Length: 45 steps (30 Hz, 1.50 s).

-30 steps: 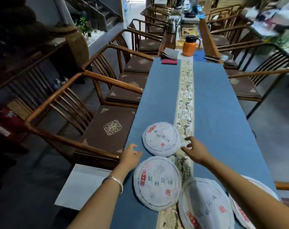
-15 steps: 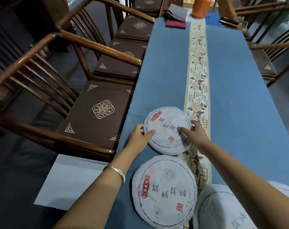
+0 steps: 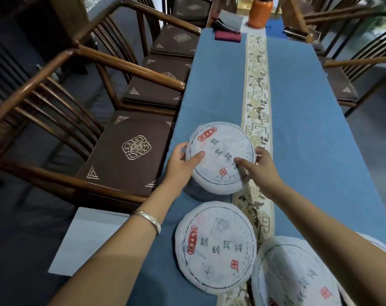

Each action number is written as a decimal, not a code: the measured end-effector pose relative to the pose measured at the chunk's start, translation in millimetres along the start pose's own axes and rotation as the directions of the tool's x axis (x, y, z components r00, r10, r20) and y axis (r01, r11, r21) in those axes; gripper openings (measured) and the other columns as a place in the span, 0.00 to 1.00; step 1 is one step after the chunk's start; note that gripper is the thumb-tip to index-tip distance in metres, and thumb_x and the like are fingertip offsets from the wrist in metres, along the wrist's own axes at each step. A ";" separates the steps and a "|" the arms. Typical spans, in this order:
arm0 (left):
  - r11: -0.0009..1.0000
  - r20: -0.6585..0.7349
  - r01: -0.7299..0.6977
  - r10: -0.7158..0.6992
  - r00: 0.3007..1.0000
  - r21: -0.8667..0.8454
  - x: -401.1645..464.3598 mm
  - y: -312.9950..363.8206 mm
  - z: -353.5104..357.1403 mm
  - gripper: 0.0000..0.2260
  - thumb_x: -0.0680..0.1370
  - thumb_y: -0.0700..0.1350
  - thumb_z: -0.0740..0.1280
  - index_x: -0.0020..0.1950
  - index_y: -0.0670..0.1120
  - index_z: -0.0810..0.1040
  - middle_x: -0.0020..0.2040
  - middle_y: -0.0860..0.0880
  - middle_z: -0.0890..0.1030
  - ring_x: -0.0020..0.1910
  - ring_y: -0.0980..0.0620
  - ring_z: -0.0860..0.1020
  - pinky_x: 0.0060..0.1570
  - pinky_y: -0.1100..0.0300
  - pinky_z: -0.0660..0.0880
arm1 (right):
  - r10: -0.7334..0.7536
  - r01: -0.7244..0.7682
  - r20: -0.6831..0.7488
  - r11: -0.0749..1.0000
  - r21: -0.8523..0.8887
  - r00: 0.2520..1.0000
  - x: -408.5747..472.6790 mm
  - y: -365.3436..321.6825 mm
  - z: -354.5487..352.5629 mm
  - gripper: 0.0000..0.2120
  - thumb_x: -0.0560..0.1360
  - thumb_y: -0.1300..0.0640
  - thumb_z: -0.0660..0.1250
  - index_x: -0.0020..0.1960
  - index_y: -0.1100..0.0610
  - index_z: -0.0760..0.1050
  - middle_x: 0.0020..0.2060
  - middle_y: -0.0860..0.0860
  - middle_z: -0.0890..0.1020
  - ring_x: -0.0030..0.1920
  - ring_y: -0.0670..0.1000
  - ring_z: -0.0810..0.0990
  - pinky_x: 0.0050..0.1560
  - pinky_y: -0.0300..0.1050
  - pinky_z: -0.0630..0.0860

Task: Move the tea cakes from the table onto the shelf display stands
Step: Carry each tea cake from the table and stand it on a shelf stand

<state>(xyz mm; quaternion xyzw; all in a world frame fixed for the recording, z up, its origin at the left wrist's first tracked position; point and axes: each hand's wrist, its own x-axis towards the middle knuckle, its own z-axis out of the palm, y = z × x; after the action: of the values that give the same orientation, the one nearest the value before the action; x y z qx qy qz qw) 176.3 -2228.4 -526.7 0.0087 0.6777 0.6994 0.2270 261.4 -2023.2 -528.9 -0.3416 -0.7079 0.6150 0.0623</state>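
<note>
A round white paper-wrapped tea cake with a red label and dark characters is lifted just above the blue table, its shadow below it. My left hand grips its left edge, thumb on top. My right hand grips its right edge, thumb across the top. A second tea cake lies flat on the cloth nearer to me. A third lies at the lower right, partly behind my right forearm. A sliver of another cake shows at the right edge.
A cream embroidered runner runs down the table's middle. Wooden armchairs with brown cushions line the left side; more chairs stand on the right. An orange jug and folded cloths sit at the far end. A white sheet lies lower left.
Both hands reached in and closed on the far tea cake's edges, then raised it off the cloth. The camera has moved closer and tipped downward.
</note>
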 end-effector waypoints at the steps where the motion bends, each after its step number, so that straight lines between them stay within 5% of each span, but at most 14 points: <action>1: 0.999 -0.006 -0.025 0.025 1.000 -0.039 -3.4 12.0 1.7 0.15 0.75 0.41 0.73 0.56 0.55 0.73 0.55 0.47 0.83 0.52 0.51 0.82 0.46 0.63 0.80 | -0.036 0.037 -0.018 0.999 0.012 0.999 -4.0 -11.3 -2.1 0.27 0.71 0.56 0.77 0.62 0.54 0.65 0.51 0.47 0.76 0.48 0.46 0.80 0.32 0.40 0.80; 3: 0.993 0.004 -0.062 0.062 0.998 -0.096 -11.3 35.0 8.3 0.15 0.75 0.40 0.73 0.56 0.56 0.73 0.50 0.50 0.84 0.48 0.54 0.84 0.44 0.62 0.81 | -0.093 0.095 -0.051 0.995 0.031 0.994 -14.1 -32.7 -9.6 0.27 0.70 0.56 0.77 0.61 0.53 0.65 0.51 0.46 0.75 0.49 0.43 0.79 0.37 0.37 0.78; 6: 0.986 0.043 -0.103 0.110 0.993 -0.134 -26.0 66.6 25.8 0.19 0.75 0.40 0.73 0.60 0.53 0.71 0.49 0.52 0.85 0.43 0.58 0.85 0.39 0.65 0.80 | -0.134 0.138 -0.066 0.989 0.050 0.989 -32.3 -59.4 -30.6 0.27 0.71 0.58 0.77 0.62 0.54 0.64 0.50 0.45 0.75 0.47 0.40 0.77 0.32 0.28 0.75; 11: 0.979 0.158 -0.143 0.166 0.973 -0.146 -59.8 111.8 66.0 0.22 0.74 0.41 0.74 0.61 0.56 0.69 0.54 0.48 0.84 0.52 0.51 0.83 0.42 0.61 0.81 | -0.183 0.194 -0.129 0.978 0.077 0.975 -73.2 -100.2 -86.4 0.26 0.71 0.59 0.76 0.61 0.54 0.64 0.51 0.48 0.75 0.49 0.42 0.77 0.36 0.28 0.76; 15: 0.968 0.237 -0.177 0.217 0.947 -0.180 -98.4 138.2 112.7 0.21 0.73 0.41 0.75 0.57 0.59 0.70 0.51 0.49 0.85 0.49 0.52 0.84 0.39 0.60 0.80 | -0.214 0.237 -0.218 0.968 0.083 0.952 -120.5 -116.0 -143.3 0.27 0.70 0.59 0.77 0.61 0.55 0.65 0.58 0.55 0.76 0.58 0.53 0.78 0.55 0.49 0.79; 22: 0.946 0.410 -0.236 0.310 0.858 -0.223 -189.8 170.9 216.4 0.25 0.68 0.42 0.78 0.58 0.57 0.70 0.47 0.53 0.87 0.48 0.52 0.85 0.40 0.59 0.81 | -0.250 0.312 -0.394 0.945 0.100 0.884 -229.3 -118.3 -262.6 0.28 0.70 0.59 0.78 0.61 0.56 0.65 0.59 0.56 0.77 0.60 0.55 0.78 0.60 0.56 0.78; 27: 0.911 0.474 -0.348 0.412 0.778 -0.220 -296.8 179.7 318.2 0.25 0.69 0.42 0.78 0.60 0.55 0.72 0.53 0.52 0.83 0.49 0.54 0.84 0.42 0.59 0.82 | -0.332 0.401 -0.525 0.916 0.020 0.784 -341.5 -102.3 -364.6 0.27 0.71 0.58 0.77 0.61 0.54 0.64 0.56 0.50 0.77 0.57 0.49 0.78 0.48 0.38 0.77; 31: 0.893 0.537 -0.345 0.450 0.714 -0.289 -399.1 171.1 404.6 0.19 0.70 0.40 0.77 0.56 0.53 0.76 0.50 0.51 0.85 0.49 0.52 0.85 0.41 0.59 0.82 | -0.363 0.441 -0.624 0.897 -0.032 0.692 -448.0 -73.0 -456.1 0.27 0.72 0.56 0.76 0.63 0.52 0.64 0.57 0.48 0.77 0.59 0.50 0.78 0.53 0.44 0.79; 38: 0.931 0.720 -0.075 0.325 0.613 -0.357 -584.2 128.3 557.0 0.19 0.70 0.43 0.77 0.59 0.45 0.79 0.54 0.44 0.85 0.50 0.48 0.85 0.42 0.55 0.83 | -0.363 0.419 -0.787 0.896 -0.148 0.499 -630.5 -2.5 -597.7 0.33 0.67 0.42 0.74 0.68 0.45 0.64 0.61 0.45 0.76 0.57 0.45 0.80 0.50 0.44 0.82; 42: 0.938 0.827 0.007 0.303 0.474 -0.347 -674.9 113.1 627.7 0.16 0.72 0.42 0.75 0.59 0.46 0.80 0.54 0.44 0.85 0.53 0.45 0.84 0.48 0.49 0.82 | -0.303 0.383 -0.895 0.908 -0.168 0.328 -719.7 33.1 -664.0 0.46 0.61 0.34 0.73 0.74 0.44 0.59 0.61 0.44 0.76 0.53 0.42 0.81 0.40 0.35 0.79; 45: 0.942 0.891 0.056 0.293 0.346 -0.332 -739.6 103.8 665.5 0.18 0.70 0.44 0.76 0.59 0.46 0.80 0.54 0.42 0.85 0.53 0.42 0.84 0.47 0.47 0.82 | -0.256 0.460 -0.920 0.883 -0.097 0.298 -770.6 52.0 -694.6 0.44 0.63 0.39 0.77 0.73 0.44 0.60 0.64 0.49 0.77 0.56 0.48 0.82 0.49 0.44 0.82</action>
<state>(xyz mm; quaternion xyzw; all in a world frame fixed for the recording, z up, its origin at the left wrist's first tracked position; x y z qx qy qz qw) 1020.7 -1841.5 -155.3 0.4184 0.3090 0.6798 0.5171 1220.4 -1879.0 -156.7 -0.4467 -0.5515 0.3565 0.6076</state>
